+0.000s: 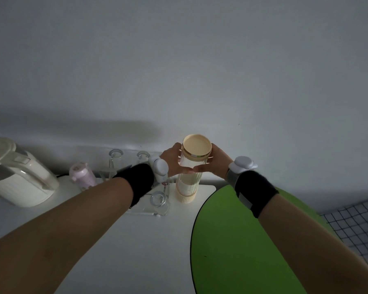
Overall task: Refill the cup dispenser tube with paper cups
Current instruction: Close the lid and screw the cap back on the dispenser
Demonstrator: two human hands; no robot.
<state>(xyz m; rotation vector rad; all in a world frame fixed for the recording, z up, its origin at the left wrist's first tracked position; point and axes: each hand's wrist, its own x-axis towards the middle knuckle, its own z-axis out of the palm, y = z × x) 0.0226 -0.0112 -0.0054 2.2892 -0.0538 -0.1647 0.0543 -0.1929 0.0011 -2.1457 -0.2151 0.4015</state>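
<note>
We see the cup dispenser tube [188,181] standing upright at the back right corner of the white table [119,240], close to the wall. It is a clear cylinder with fine vertical ribs, a fluted cream base [184,198] and a smooth round cream lid [197,145] seated on top. The left hand [171,161] and right hand [215,161] both grip the tube just under the lid, fingers wrapped round its sides, thumbs meeting in front. Each wrist wears a black fabric band and a glossy white pod. A matte green rounded surface [242,240] lies beside the table. Through the ribs a pale mass fills the tube's lower half, but we cannot make out separate cups. The left forearm hides part of the clear glasses [157,199], and the cream kettle [15,177] is cut off at the left edge.
</note>
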